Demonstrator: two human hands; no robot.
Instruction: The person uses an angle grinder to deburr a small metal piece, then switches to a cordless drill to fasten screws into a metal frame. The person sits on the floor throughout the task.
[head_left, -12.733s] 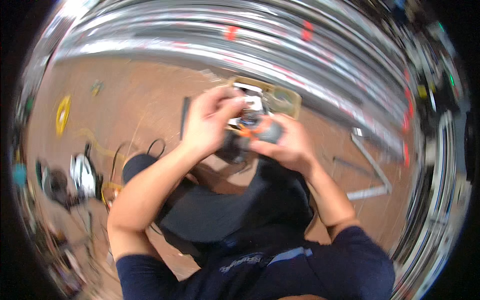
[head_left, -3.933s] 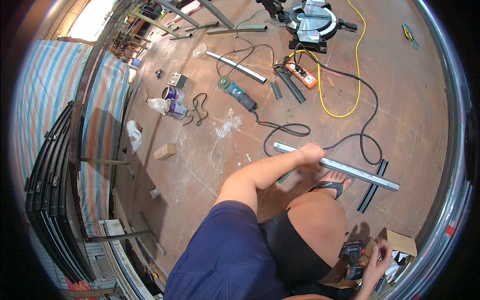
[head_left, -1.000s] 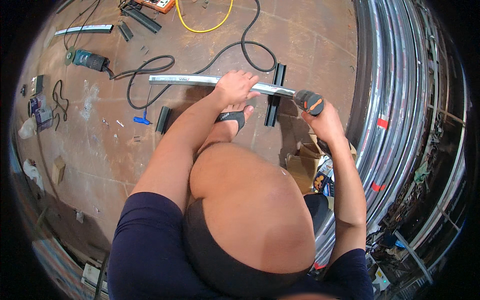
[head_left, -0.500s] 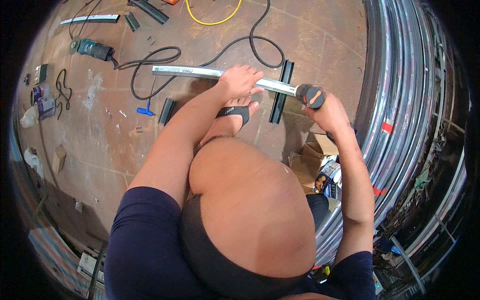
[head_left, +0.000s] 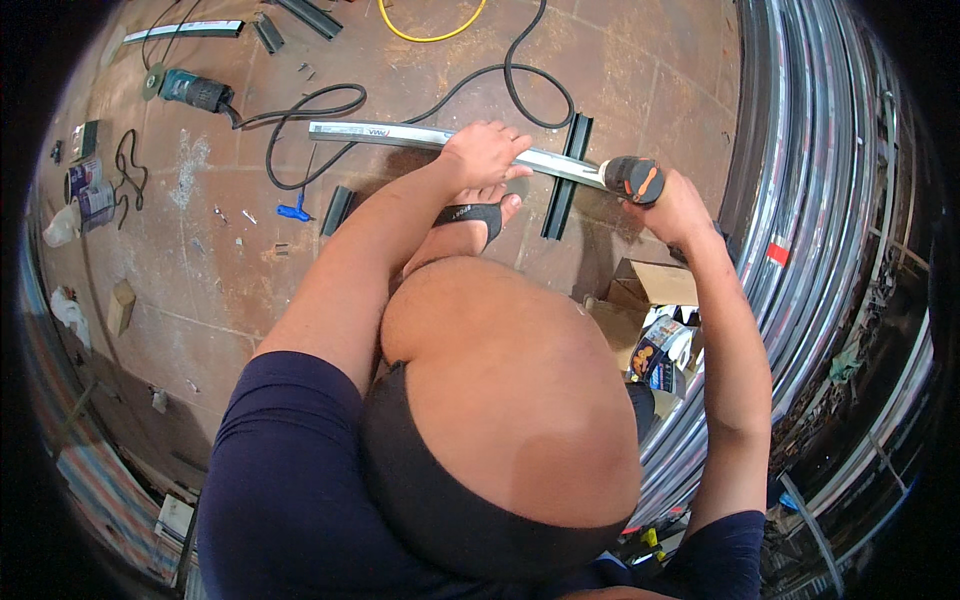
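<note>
A long silvery metal profile [head_left: 375, 133] lies across a shorter dark metal channel [head_left: 560, 205] on the floor. My left hand [head_left: 487, 155] is closed over the profile's middle, just beyond my sandalled foot [head_left: 470, 222]. At the profile's right end is a cordless drill [head_left: 634, 181], its black and orange back facing up. My right hand [head_left: 675, 210] is wrapped round it from the right, and the drill's handle is mostly hidden. Its front end points left at the profile; I cannot tell whether a bit touches the metal.
An angle grinder [head_left: 195, 91] with a black cable lies at the far left. Nearer are a blue-handled tool [head_left: 294, 209] and a short dark offcut [head_left: 338, 210]. An open cardboard box [head_left: 657, 282] stands beside my knee; long metal profiles [head_left: 790, 180] are stacked along the right.
The drill and my right hand have shifted slightly right. My left hand stays on the profile. The whole view has moved a little.
</note>
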